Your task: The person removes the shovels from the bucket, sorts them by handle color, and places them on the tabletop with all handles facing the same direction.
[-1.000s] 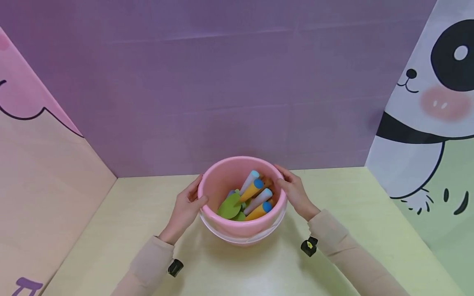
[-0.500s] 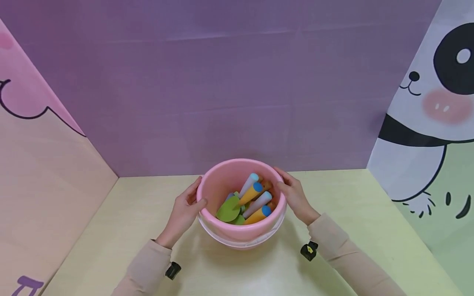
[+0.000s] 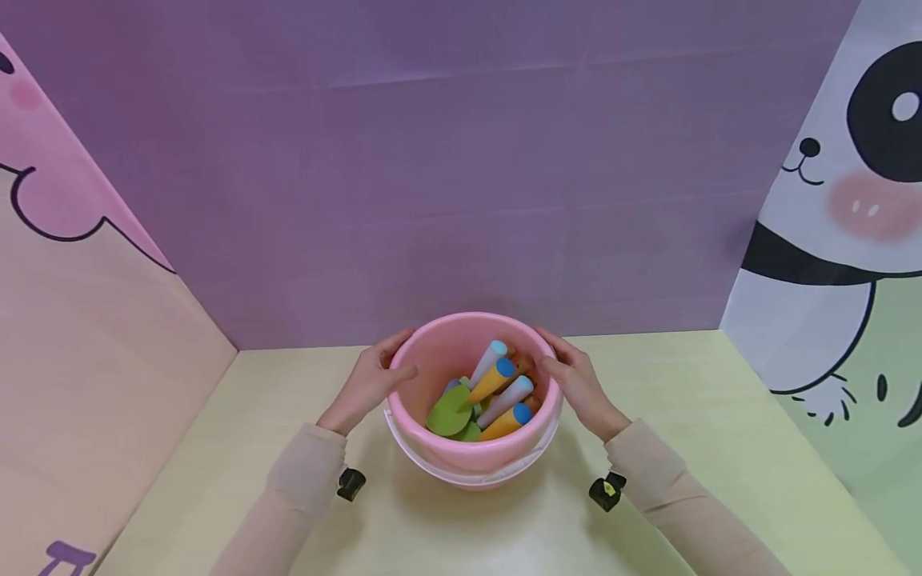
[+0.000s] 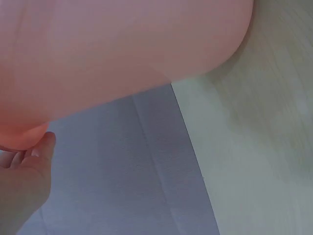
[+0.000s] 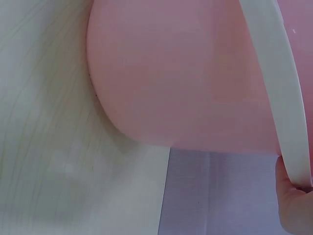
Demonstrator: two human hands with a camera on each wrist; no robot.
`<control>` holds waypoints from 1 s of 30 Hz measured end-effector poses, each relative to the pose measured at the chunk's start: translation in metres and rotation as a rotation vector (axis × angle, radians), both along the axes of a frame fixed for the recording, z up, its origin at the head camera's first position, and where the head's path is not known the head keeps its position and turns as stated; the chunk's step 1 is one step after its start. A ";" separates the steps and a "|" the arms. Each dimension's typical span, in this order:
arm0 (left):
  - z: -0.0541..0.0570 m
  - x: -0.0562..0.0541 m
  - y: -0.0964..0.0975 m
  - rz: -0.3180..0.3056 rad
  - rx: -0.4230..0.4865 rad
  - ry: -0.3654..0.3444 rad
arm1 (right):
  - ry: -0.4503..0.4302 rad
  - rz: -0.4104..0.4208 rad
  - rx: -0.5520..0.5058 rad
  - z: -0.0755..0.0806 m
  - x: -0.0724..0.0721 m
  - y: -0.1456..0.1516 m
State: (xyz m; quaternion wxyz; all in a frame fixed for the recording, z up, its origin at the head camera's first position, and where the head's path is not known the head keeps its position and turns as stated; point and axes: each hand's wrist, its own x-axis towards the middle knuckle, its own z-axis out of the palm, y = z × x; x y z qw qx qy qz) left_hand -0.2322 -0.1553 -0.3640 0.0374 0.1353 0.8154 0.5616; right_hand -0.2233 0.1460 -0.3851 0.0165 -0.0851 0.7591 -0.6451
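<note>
A pink bucket (image 3: 475,456) stands between the two hands in the head view, with its white handle (image 3: 461,478) hanging down at the front. Inside lie several toy-like pieces: a flat green leaf-shaped piece (image 3: 450,412), orange tapered pieces (image 3: 493,381) with blue ends, pale lilac sticks (image 3: 507,402) with light blue ends, and some brown pieces partly hidden. My left hand (image 3: 366,384) grips the rim at the left, its thumb over the edge. On the opposite side, my right hand (image 3: 580,386) holds the rim with its thumb inside. Both wrist views show the bucket's side close up.
The bucket is over a pale wood-look table (image 3: 663,400). Behind it rises a purple backdrop (image 3: 461,176). Printed cartoon panels flank the table, a pink and cream one (image 3: 101,352) at left and a panda one (image 3: 799,328) at right.
My left hand has shifted a little along the rim toward the back, its thumb now lying more over the edge. The bucket sits slightly lower in the head view, which has itself moved a little.
</note>
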 end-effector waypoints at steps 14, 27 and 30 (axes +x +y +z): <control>-0.006 0.000 -0.004 -0.005 0.110 -0.057 | -0.006 0.020 0.027 0.000 -0.001 0.005; -0.007 0.000 -0.002 0.024 0.144 -0.074 | 0.014 0.024 0.034 0.001 -0.001 0.005; -0.009 0.001 -0.001 0.042 0.165 -0.057 | 0.017 0.021 0.042 0.001 -0.003 0.005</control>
